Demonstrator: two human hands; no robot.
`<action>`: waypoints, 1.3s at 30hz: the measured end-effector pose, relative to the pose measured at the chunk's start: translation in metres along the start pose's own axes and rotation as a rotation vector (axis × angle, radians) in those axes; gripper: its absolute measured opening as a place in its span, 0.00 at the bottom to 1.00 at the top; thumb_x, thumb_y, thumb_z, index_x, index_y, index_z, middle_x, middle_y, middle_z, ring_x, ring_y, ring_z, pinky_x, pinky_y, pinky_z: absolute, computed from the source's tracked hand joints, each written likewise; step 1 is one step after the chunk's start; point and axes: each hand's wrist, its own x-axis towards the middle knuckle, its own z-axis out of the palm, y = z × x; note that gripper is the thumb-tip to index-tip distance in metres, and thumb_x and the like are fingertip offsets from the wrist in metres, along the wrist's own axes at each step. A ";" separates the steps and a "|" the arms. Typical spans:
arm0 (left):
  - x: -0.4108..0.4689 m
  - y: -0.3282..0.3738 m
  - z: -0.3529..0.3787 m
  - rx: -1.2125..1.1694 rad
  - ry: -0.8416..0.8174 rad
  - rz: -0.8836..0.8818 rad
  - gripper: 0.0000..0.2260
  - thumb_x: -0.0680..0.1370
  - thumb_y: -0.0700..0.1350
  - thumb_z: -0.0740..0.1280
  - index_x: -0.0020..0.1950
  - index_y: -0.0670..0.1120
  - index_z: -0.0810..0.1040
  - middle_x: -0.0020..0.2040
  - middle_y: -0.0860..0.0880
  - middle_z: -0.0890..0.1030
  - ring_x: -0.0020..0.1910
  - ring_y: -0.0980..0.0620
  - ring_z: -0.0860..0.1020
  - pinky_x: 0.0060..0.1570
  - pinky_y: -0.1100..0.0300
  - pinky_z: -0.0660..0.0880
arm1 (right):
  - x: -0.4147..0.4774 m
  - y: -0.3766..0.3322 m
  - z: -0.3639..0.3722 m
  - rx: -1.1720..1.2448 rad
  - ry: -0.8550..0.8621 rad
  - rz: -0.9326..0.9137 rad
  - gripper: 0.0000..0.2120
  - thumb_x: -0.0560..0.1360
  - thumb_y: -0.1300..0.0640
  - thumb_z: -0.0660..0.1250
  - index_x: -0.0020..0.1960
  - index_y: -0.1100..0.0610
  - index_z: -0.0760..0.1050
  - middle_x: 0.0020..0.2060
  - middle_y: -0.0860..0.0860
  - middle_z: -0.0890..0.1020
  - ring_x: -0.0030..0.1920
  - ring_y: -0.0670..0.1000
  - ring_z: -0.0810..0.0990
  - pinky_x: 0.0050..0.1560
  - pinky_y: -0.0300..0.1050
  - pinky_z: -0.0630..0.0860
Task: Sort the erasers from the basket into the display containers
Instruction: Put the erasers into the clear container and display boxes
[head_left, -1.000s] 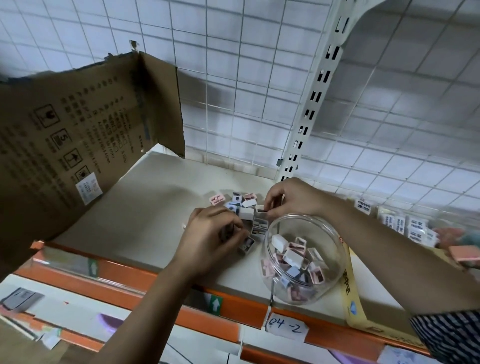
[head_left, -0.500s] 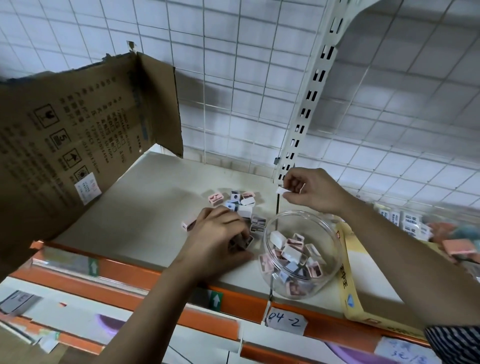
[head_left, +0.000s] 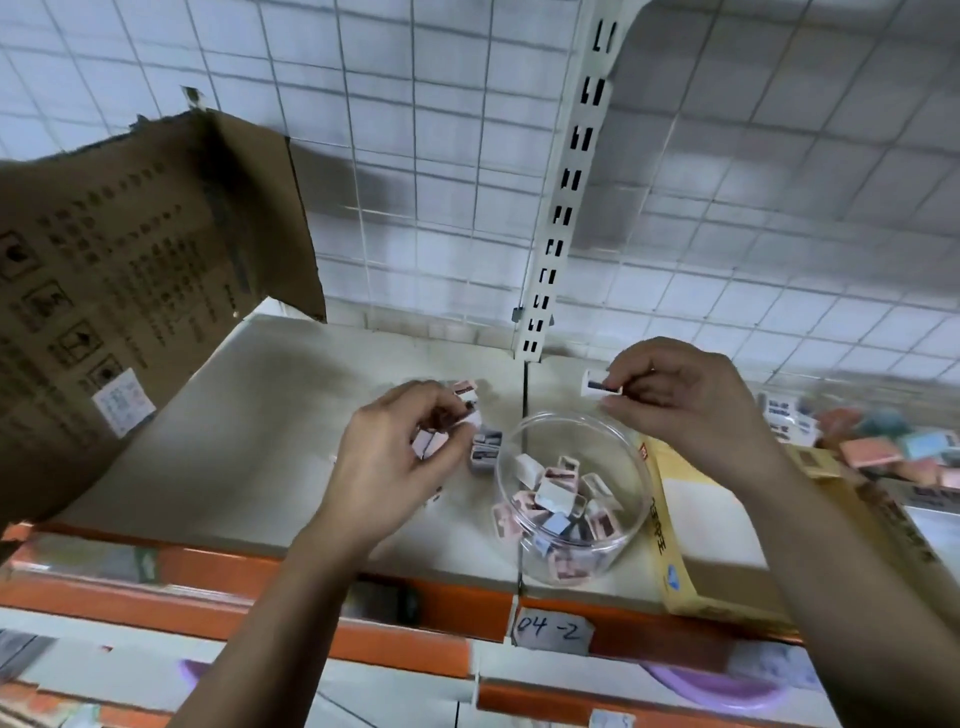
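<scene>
Nearest, label "04-2" (head_left: 550, 626) is sitting on the shelf edge at 6 o'clock of the clear jar (head_left: 519, 551).

Change vs 1 s ago:
- L hand (head_left: 395, 467), at 9 o'clock of jar, is now lifting off the shelf (head_left: 234, 441) instead of pressing on the pile. Its fingers are curling round a small bunch of erasers (head_left: 430, 442).
- R hand (head_left: 685, 405), then down at the pile, is now hovering at 1 o'clock of jar, just past the far rim. Thumb + forefinger are pinching a white eraser (head_left: 597, 383).

Meaning, prob.: pick done, drop into jar is coming next.

Counts:
- 2 hands, 1 jar.
- 1 eraser in R, approx 2–3 in L (partly hidden).
- Approx 4 loose erasers (head_left: 485, 448) are lying btw L hand and jar.
- Jarred erasers (head_left: 558, 493) are numbering a dozen or more, too jumbled for exact no.
- No basket is showing.
</scene>
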 end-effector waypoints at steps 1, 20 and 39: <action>0.004 0.006 -0.001 -0.021 0.010 -0.001 0.04 0.73 0.46 0.71 0.45 0.47 0.80 0.39 0.58 0.79 0.39 0.58 0.78 0.39 0.67 0.73 | -0.007 0.001 0.001 0.031 0.005 0.018 0.10 0.66 0.69 0.76 0.40 0.58 0.80 0.41 0.54 0.82 0.39 0.51 0.82 0.45 0.40 0.78; 0.022 0.031 0.018 -0.255 -0.107 -0.072 0.05 0.71 0.44 0.74 0.44 0.50 0.80 0.37 0.60 0.79 0.32 0.59 0.75 0.32 0.70 0.70 | -0.061 0.009 0.016 -0.205 0.153 -0.177 0.09 0.70 0.46 0.71 0.47 0.49 0.83 0.42 0.41 0.83 0.47 0.43 0.81 0.49 0.32 0.72; 0.023 0.053 0.032 -0.074 -0.301 0.199 0.07 0.74 0.52 0.70 0.43 0.50 0.81 0.38 0.60 0.80 0.41 0.61 0.79 0.43 0.67 0.73 | -0.077 0.041 -0.011 -0.505 0.221 -0.089 0.07 0.73 0.62 0.72 0.46 0.51 0.82 0.41 0.41 0.83 0.39 0.44 0.80 0.37 0.40 0.75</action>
